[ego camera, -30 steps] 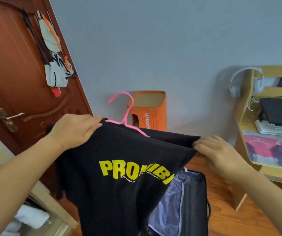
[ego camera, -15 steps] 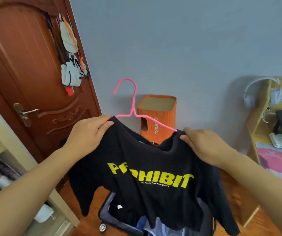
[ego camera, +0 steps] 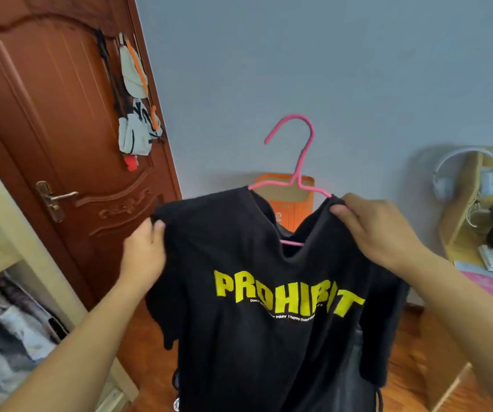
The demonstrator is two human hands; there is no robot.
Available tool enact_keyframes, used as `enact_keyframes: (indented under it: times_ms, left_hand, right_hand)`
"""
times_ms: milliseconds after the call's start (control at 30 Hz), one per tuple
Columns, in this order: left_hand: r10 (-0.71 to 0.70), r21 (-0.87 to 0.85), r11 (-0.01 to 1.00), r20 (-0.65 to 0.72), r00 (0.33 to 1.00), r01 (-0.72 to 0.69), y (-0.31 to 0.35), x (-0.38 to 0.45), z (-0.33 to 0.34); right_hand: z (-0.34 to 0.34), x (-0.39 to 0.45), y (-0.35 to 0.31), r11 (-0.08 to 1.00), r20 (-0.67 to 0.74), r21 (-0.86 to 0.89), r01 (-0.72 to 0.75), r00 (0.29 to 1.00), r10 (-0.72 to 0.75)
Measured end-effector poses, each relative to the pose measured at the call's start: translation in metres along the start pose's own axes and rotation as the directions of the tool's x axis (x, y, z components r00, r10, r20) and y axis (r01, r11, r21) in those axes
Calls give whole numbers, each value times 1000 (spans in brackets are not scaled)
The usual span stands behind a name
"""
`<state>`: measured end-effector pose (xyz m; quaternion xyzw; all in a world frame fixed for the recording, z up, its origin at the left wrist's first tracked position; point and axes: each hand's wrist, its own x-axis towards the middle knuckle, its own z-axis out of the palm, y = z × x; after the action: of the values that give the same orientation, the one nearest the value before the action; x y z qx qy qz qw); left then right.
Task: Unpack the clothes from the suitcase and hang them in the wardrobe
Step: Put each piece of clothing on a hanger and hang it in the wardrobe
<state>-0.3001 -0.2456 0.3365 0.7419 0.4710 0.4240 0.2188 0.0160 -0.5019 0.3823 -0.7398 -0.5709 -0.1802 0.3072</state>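
Note:
A black T-shirt (ego camera: pixel 257 337) with yellow "PROHIBIT" lettering hangs in front of me on a pink hanger (ego camera: pixel 301 162), whose hook stands up above the collar. My left hand (ego camera: pixel 142 251) grips the shirt's left shoulder and sleeve. My right hand (ego camera: pixel 373 230) pinches the right shoulder where the hanger arm goes under the cloth. The suitcase (ego camera: pixel 358 376) shows only as a dark sliver behind the shirt's lower right. The wardrobe (ego camera: pixel 4 263) stands at the left edge with folded clothes on its shelf.
A brown wooden door (ego camera: pixel 46 114) with white bags (ego camera: pixel 136 126) hung on it is at the left. An orange box (ego camera: pixel 291 203) stands against the grey wall behind the shirt. A wooden desk (ego camera: pixel 462 233) with headphones and a keyboard is at the right.
The shirt has been lifted higher and now hangs squarely on the hanger. My left hand slid outward from the collar to the left shoulder. The view has tilted upward.

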Motion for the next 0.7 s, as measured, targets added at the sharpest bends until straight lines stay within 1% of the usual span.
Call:
enact_keyframes:
  times_ms: [33, 100, 133, 167, 200, 233, 267, 300, 333, 367, 400, 467, 500, 567, 633, 667, 700]
  left_hand:
    - [-47, 78, 996, -16, 999, 48, -11, 10, -11]
    - [-212, 225, 953, 13, 977, 204, -33, 31, -39]
    - [-251, 291, 927, 14, 968, 236, -38, 37, -51]
    - [-185, 316, 931, -26, 982, 184, -36, 37, -54]
    - [-42, 287, 956, -71, 997, 61, -26, 34, -52]
    - [125, 215, 971, -61, 990, -109, -2, 23, -48]
    - [291, 141, 946, 33, 956, -293, 25, 11, -39]
    - [422, 111, 888, 185, 887, -446, 50, -2, -31]
    - [486, 138, 822, 337, 806, -553, 71, -14, -21]
    - [497, 202, 756, 443, 746, -623, 85, -24, -14]
    - [490, 267, 705, 486, 724, -657, 90, -27, -9]
    - [484, 314, 691, 468, 739, -651, 83, -23, -8]
    - [483, 341, 675, 466, 742, -654, 78, -21, -11]
    - [485, 436, 599, 470, 738, -672, 67, -15, -20]
    - [492, 541, 518, 444, 748, -662, 55, -8, -32]
    - [486, 571, 508, 428, 762, -645, 47, -3, -38]
    - [467, 569, 534, 418, 779, -625, 41, 2, -47]
  right_hand:
    - [-2, -2, 5, 1000, 22, -15, -1, 1000, 1]
    - [-5, -9, 16, 1000, 33, -14, -24, 999, 25]
    - [-5, -12, 19, 999, 28, 10, -39, 999, 39]
    - [-2, -14, 18, 998, 21, 35, -45, 999, 44]
    - [3, -14, 13, 997, 24, 55, -46, 999, 45]
    - [10, -11, 6, 997, 40, 72, -37, 999, 34]
    - [17, -7, -3, 996, 65, 85, -4, 998, -1]
    - [23, -3, -13, 995, 90, 92, 46, 994, -54]
    - [27, 0, -24, 991, 106, 94, 96, 989, -106]
    - [30, 4, -33, 986, 111, 100, 134, 983, -144]
    - [31, 7, -39, 981, 102, 108, 164, 979, -175]
    - [32, 9, -45, 966, 60, 149, 210, 973, -221]
    - [33, 8, -44, 959, 29, 185, 213, 975, -222]
    - [36, 4, -42, 940, -75, 283, 189, 982, -175]
    - [42, 0, -45, 905, -197, 374, 201, 971, -134]
    - [46, -2, -47, 893, -237, 390, 227, 961, -140]
    - [48, -1, -50, 884, -240, 391, 257, 956, -171]
